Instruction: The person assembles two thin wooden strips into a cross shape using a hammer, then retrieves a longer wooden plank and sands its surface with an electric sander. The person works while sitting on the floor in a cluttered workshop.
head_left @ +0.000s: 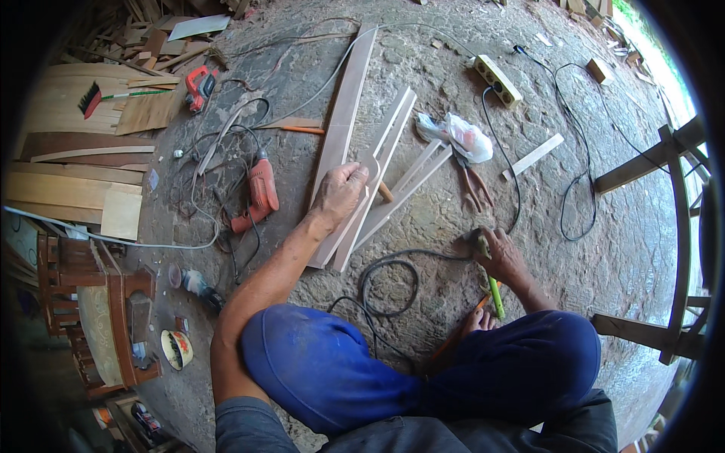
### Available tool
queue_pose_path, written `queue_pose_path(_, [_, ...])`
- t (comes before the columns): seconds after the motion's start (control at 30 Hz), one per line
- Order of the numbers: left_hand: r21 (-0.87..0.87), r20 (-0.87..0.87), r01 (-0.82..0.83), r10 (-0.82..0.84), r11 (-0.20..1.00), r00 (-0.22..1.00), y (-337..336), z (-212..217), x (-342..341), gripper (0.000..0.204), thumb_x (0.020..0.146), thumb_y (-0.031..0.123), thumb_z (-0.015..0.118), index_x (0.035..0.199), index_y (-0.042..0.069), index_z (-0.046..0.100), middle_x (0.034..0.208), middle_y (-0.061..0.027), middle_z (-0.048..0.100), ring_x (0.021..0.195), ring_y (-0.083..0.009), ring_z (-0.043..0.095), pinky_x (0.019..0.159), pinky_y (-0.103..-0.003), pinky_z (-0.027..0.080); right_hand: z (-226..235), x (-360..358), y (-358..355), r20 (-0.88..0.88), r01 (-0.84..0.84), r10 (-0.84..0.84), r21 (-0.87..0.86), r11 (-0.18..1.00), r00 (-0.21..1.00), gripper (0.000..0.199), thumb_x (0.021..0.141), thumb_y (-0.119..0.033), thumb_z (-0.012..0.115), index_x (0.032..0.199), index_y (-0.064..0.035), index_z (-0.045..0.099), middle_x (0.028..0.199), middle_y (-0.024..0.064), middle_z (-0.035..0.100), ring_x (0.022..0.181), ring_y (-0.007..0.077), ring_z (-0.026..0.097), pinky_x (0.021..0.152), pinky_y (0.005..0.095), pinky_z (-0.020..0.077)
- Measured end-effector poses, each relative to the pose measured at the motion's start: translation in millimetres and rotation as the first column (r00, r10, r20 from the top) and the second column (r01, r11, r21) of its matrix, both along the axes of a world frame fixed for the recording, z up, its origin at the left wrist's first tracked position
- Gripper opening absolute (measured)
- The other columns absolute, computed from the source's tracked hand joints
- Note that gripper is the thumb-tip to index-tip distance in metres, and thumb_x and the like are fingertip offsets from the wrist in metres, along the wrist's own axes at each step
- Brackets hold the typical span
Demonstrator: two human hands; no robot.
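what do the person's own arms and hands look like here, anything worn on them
Both arms are bare from the shoulder edge down: no long sleeves, gloves, watch or rings show. The left hand and right hand are ungloved. A grey short-sleeved shirt shows at the lower edge by the left upper arm. The forearms look lean and sinewy.

The person wears loose blue trousers, bright and slightly faded, with dusty pale smudges on the cloth over both knees. Above them, at the lower edge of the view, shows a grey-blue shirt of heavier cloth, creased across the front. Both forearms are bare, with no sleeves reaching past the elbows, and no watch, band or glove shows on either wrist. The left hand and the right hand are bare too, without rings that can be made out. One bare foot shows between the knees.
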State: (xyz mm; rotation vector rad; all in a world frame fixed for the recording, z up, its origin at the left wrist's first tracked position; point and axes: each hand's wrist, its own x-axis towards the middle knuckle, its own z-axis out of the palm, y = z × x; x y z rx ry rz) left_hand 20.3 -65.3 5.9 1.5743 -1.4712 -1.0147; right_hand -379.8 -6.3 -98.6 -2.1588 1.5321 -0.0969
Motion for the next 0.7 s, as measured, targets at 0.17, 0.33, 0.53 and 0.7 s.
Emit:
queue_pose_path(0.17, [0.081,-0.055,0.064,-0.060,0.995,0.997,2.6,-3.5,-24.0,0.034,0.106,0.030,0.056,0.102,-0.001,0.071,0.077,-0.0027,0.064,0.075,-0.0095,0.056,0.068,-0.033,0.049,-12.9,6.6,14.2,0.047,0.130,-0.130,-0.009,0.991,0.990,0.079,0.084,-0.021,0.078,0.153,-0.0117,0.041,0.118,0.0171,0.059,0.114,0.0392,0.058,0.095,0.0494,0.0505])
queue_pose_path(0.33, [0.159,0.163,0.287,-0.312,0.945,0.936,0.7,17.2,-44.0,0.038,0.108,0.033,0.053,0.114,0.000,0.069,0.090,-0.0067,0.070,0.086,-0.0119,0.062,0.079,-0.034,0.051,-17.4,8.5,8.9,0.101,0.121,-0.119,-0.015,0.993,0.988,0.075,0.087,-0.018,0.073,0.154,-0.0108,0.040,0.116,0.0182,0.062,0.110,0.0412,0.062,0.091,0.0505,0.0514])
queue_pose_path(0.53, [0.214,0.187,0.408,-0.447,0.888,0.875,-0.3,20.9,-54.2,0.040,0.109,0.039,0.049,0.124,0.007,0.069,0.103,-0.0149,0.076,0.094,-0.0251,0.073,0.085,-0.041,0.055,-27.9,9.2,17.4,0.095,0.188,-0.187,-0.009,0.982,0.978,0.072,0.090,-0.017,0.069,0.154,-0.0109,0.038,0.120,0.0212,0.063,0.101,0.0457,0.067,0.084,0.0540,0.0545])
queue_pose_path(0.7, [0.250,-0.011,0.373,-0.383,0.893,0.924,4.1,4.8,-45.4,0.044,0.111,0.037,0.046,0.139,0.007,0.061,0.116,-0.0095,0.072,0.105,-0.0183,0.067,0.090,-0.036,0.053,-18.5,9.4,18.0,0.304,0.370,-0.381,0.096,0.924,0.873,0.058,0.094,-0.017,0.065,0.147,-0.0081,0.042,0.122,0.0264,0.067,0.106,0.0467,0.068,0.086,0.0524,0.0550])
